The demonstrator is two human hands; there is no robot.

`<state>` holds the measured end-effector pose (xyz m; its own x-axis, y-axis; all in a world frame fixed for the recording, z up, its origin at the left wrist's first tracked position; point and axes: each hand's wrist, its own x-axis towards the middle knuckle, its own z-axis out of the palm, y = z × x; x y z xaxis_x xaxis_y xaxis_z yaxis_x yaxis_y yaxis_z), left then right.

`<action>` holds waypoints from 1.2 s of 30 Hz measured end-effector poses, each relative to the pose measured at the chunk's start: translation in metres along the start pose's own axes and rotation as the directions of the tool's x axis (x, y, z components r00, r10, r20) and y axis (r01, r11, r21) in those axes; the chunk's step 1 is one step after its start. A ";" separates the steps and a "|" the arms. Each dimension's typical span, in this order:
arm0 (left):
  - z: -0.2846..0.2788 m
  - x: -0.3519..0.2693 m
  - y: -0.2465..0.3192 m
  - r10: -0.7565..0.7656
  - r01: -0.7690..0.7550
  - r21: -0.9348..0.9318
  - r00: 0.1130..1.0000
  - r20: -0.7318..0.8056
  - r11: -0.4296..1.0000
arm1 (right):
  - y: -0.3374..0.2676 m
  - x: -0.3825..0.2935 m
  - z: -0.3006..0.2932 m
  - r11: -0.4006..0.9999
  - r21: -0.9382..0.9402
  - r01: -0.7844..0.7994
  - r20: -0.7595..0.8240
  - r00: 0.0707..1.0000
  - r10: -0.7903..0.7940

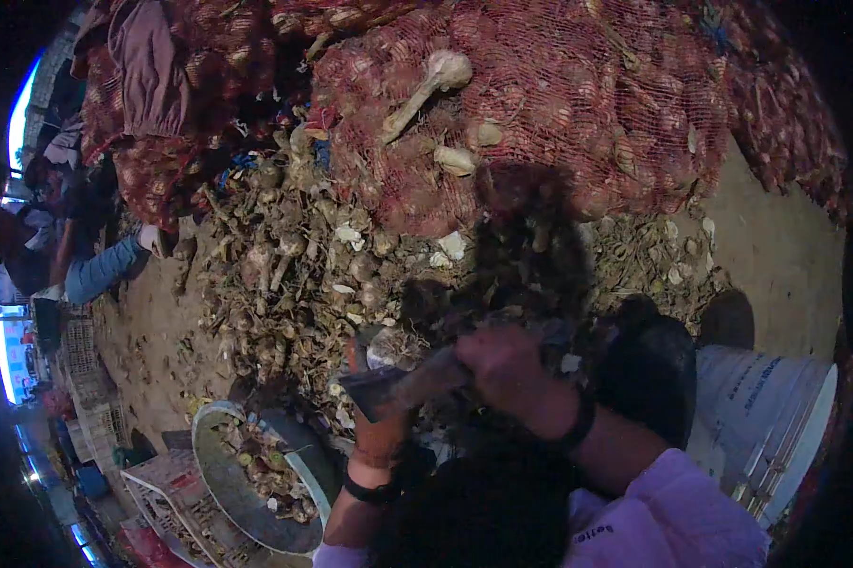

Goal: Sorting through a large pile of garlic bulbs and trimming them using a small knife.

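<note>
My left hand [382, 434] is raised over the heap, its fingers around a garlic bulb [396, 348] with stringy roots showing. The blade of a broad-bladed knife [374, 390] crosses in front of that hand and hides part of it. My right hand [501, 363] grips the knife by its handle. Whether the blade touches the bulb I cannot tell. Below and beyond both hands lies a heap of loose garlic [277, 248] with dry stalks, roots and peeled scraps. Deep shadow covers the ground around my right hand.
Red mesh sacks of garlic [611, 121] rise in front, with one loose stalked bulb [446, 71] on top. A round tub [206, 454] holding garlic pieces stands lower left, beside a plastic crate [164, 490]. A white bucket [760, 419] is at right. Another person's sleeved arm [107, 270] reaches in from the left.
</note>
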<state>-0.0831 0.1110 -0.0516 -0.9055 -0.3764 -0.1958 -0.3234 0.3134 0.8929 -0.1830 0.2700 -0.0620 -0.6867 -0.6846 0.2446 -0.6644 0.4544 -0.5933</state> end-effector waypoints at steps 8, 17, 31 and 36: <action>-0.020 0.007 0.062 -0.186 0.167 -0.282 0.982 -0.042 0.945 | 0.032 -0.008 0.002 0.902 -0.413 -0.128 0.244 0.938 0.245; -0.020 0.008 0.049 0.378 -0.370 0.169 0.926 -0.017 0.914 | -0.019 0.036 0.003 0.278 0.763 -0.583 0.517 0.809 0.279; -0.128 -0.033 0.034 0.028 0.226 0.578 0.917 -0.397 0.784 | 0.048 -0.010 0.047 0.794 0.092 -0.601 0.419 0.746 0.517; -0.100 0.043 0.009 0.142 -0.017 0.615 0.978 -0.155 0.789 | 0.022 0.031 0.029 0.623 0.155 -0.767 0.449 0.616 0.647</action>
<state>-0.0973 0.0107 -0.0110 -0.8887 -0.4585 -0.0014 -0.4081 0.7896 0.4582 -0.2105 0.2429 -0.0897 -0.7203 -0.3840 -0.5776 0.1585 0.7196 -0.6760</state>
